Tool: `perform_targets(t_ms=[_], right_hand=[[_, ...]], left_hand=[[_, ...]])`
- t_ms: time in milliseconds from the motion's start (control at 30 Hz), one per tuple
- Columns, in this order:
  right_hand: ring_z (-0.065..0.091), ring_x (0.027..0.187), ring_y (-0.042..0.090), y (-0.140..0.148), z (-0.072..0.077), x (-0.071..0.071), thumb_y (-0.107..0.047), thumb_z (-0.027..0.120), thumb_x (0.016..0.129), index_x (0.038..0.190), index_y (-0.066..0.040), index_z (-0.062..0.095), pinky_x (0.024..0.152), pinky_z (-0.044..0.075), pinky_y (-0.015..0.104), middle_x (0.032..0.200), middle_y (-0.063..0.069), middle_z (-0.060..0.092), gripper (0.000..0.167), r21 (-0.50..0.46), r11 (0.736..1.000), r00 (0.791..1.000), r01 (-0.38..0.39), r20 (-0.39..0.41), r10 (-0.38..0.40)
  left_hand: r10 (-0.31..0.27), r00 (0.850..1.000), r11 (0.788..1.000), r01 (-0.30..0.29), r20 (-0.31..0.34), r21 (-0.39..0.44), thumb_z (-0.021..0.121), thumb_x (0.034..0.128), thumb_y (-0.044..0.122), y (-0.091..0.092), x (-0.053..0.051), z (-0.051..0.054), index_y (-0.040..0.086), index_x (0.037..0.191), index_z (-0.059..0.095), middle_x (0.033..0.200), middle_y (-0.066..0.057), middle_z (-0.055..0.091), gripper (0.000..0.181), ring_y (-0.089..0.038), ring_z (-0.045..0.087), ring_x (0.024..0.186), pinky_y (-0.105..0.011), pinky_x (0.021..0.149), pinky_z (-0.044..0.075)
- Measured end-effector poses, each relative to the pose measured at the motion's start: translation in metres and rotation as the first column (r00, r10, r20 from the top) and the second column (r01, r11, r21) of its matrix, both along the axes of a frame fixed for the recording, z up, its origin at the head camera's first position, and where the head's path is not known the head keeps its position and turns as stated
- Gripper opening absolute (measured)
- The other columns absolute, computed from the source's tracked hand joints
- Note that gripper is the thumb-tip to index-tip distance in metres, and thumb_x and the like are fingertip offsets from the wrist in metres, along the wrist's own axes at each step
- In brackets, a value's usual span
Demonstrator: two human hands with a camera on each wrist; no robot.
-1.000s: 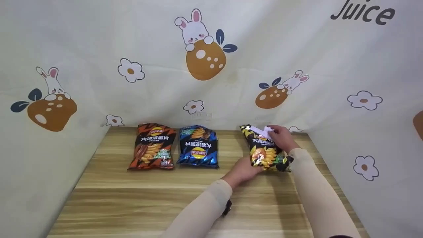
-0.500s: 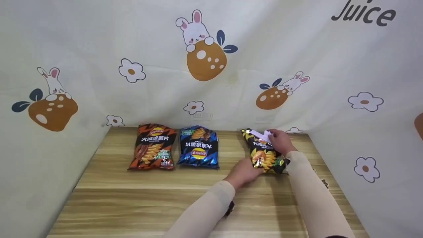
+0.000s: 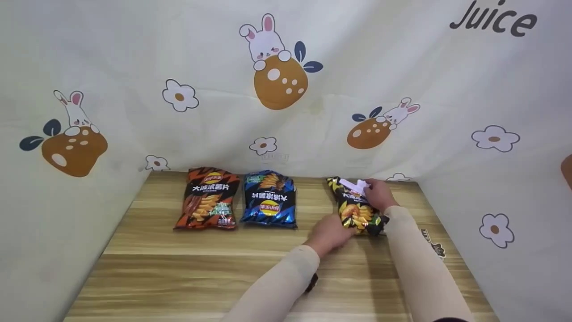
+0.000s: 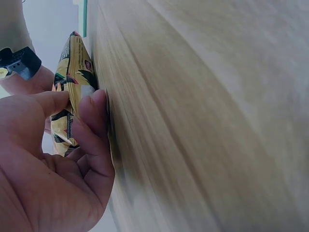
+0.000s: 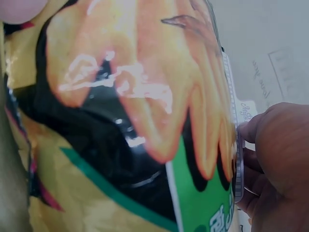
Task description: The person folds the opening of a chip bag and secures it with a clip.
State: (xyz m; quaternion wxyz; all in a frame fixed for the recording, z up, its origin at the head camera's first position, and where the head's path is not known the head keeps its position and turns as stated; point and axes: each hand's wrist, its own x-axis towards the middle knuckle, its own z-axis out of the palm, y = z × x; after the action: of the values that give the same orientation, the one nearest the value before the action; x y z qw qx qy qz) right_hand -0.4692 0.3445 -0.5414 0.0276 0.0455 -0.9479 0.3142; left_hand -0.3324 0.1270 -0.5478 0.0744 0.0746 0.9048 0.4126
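Snack bags (image 3: 269, 197) on wooden tabletop (image 3: 187, 273)

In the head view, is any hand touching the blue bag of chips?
No, the left hand and right hand are at the yellow-and-black bag, and the blue bag lies apart from them.

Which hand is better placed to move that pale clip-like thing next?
Probably the right hand: its fingers pinch the pale clip-like thing. The left hand holds the near edge of the black and yellow bag, so it seems better for steadying.
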Motion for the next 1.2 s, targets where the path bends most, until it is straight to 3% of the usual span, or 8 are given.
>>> perform_targets(t_ms=[100,233,600,733,833,1033,1200], right_hand=[[0.066,0.120,0.048,0.002,-0.001,0.001,-0.002,0.055,0.106,0.143,0.012,0.064,0.109,0.051,0.063,0.135,0.035,0.068,0.041,0.000,1.000,1.000,-0.010,-0.026,0.010],[0.067,0.117,0.046,0.002,0.000,0.002,-0.003,0.056,0.105,0.145,0.011,0.063,0.106,0.053,0.062,0.133,0.034,0.069,0.043,0.004,1.000,1.000,-0.002,-0.003,0.002],[0.068,0.108,0.038,0.005,0.005,0.007,-0.008,0.054,0.106,0.153,0.014,0.053,0.096,0.057,0.054,0.129,0.031,0.069,0.052,-0.011,0.999,0.992,0.052,0.116,-0.050],[0.066,0.115,0.041,0.002,0.012,0.009,-0.011,0.054,0.107,0.153,0.012,0.054,0.102,0.055,0.057,0.133,0.031,0.066,0.051,-0.038,0.997,0.990,0.066,0.127,-0.061],[0.063,0.124,0.044,-0.005,0.019,0.011,-0.013,0.055,0.108,0.151,0.012,0.056,0.110,0.051,0.059,0.137,0.033,0.065,0.050,-0.072,0.995,0.995,0.066,0.085,-0.060],[0.064,0.123,0.042,-0.031,0.038,0.023,-0.014,0.056,0.107,0.147,0.010,0.061,0.112,0.050,0.057,0.134,0.030,0.068,0.046,-0.162,0.986,0.998,0.046,-0.033,-0.052],[0.065,0.127,0.039,-0.053,0.046,0.042,-0.019,0.060,0.110,0.146,0.006,0.063,0.112,0.051,0.055,0.136,0.027,0.069,0.044,-0.237,0.971,0.998,0.006,-0.064,-0.021]], left_hand=[[-0.007,1.000,1.000,0.007,-0.013,0.003,0.084,0.0949,0.044,-0.001,0.001,0.002,0.021,0.100,0.069,0.072,0.005,0.066,0.028,-0.015,0.061,0.059,-0.035,0.057,0.051],[-0.014,1.000,1.000,0.014,-0.005,0.021,0.083,0.0954,0.044,-0.001,-0.001,0.000,0.019,0.108,0.071,0.073,0.004,0.068,0.030,-0.015,0.062,0.059,-0.035,0.058,0.052],[0.016,1.000,0.999,-0.017,-0.022,-0.052,0.082,0.0955,0.052,0.000,-0.003,-0.001,0.011,0.146,0.065,0.118,-0.007,0.079,0.067,-0.022,0.071,0.091,-0.044,0.085,0.061],[0.023,1.000,0.997,-0.024,-0.010,-0.074,0.080,0.0957,0.058,-0.005,-0.003,0.001,0.009,0.153,0.060,0.129,-0.011,0.077,0.078,-0.027,0.074,0.104,-0.047,0.092,0.061],[0.031,0.999,0.994,-0.032,-0.010,-0.109,0.078,0.0961,0.061,-0.012,-0.005,0.004,0.006,0.158,0.056,0.135,-0.013,0.075,0.085,-0.030,0.074,0.109,-0.048,0.094,0.061],[0.046,0.995,0.983,-0.060,-0.084,-0.171,0.075,0.0993,0.061,-0.031,-0.013,0.023,0.002,0.161,0.050,0.125,-0.018,0.077,0.088,-0.031,0.075,0.097,-0.048,0.081,0.063],[0.061,0.992,0.987,-0.077,-0.114,-0.139,0.076,0.1003,0.055,-0.056,-0.012,0.045,0.007,0.161,0.051,0.125,-0.016,0.078,0.082,-0.030,0.075,0.092,-0.044,0.078,0.062]])
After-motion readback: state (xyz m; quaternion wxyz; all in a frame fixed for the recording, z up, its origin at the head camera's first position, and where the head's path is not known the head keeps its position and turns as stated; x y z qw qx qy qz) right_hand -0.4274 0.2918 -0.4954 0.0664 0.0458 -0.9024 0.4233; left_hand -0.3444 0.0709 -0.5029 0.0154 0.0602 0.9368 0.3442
